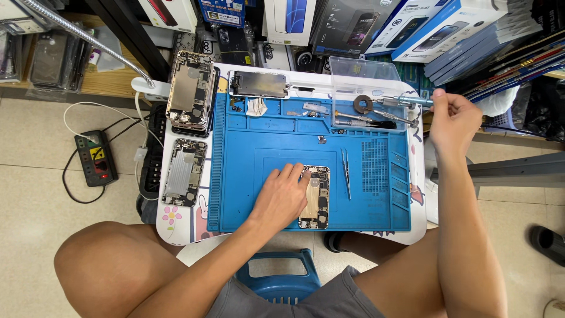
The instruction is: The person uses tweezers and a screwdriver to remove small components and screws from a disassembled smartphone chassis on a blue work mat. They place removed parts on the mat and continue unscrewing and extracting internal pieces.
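Cluttered repair stall, blue mat (265, 147) on a small table. Your left hand (282, 197) lies flat, fingers spread, pressing the opened phone (315, 197) at the mat's centre. Your right hand (453, 121), arm stretched up, pinches a screwdriver (406, 101) by the clear tray (365, 73). Tweezers (346, 171) lie just right of the phone.

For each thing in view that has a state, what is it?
Opened gold phone chassis: back up, internals exposed, flat on the blue silicone repair mat.
Left hand: resting on that phone.
Right hand: gripping a slim metal screwdriver.
Steel tweezers: lying loose on the mat.
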